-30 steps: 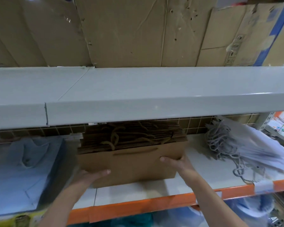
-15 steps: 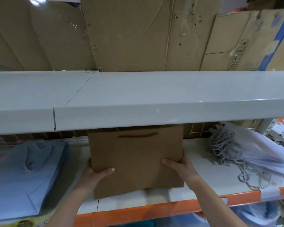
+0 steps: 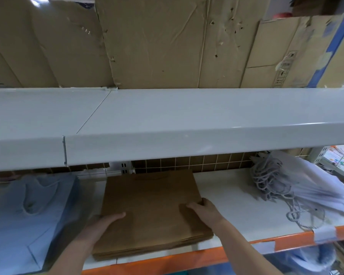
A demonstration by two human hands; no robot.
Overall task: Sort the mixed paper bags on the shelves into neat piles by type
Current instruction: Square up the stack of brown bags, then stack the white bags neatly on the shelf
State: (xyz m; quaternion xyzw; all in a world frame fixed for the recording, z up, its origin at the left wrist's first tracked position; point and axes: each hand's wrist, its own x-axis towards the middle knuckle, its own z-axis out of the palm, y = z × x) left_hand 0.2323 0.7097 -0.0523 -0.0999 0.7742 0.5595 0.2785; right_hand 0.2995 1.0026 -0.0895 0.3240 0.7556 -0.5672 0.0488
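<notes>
Brown paper bag stack (image 3: 151, 213) lying flat on the lower shelf (image 3: 226, 197), front edge near the orange lip, slightly skewed. Left hand (image 3: 105, 225) flat on the top bag, fingers straight, pressing near the left front corner; right hand (image 3: 202, 208) curled over the right edge, gripping it. Best to press down evenly, nudge the right edge inward to square the layers, then slide back parallel to the lip. Blue bags (image 3: 28, 211) just beside on the left; white bags (image 3: 306, 187) with tangled cord handles well apart to the right, better kept clear of the brown pile.
</notes>
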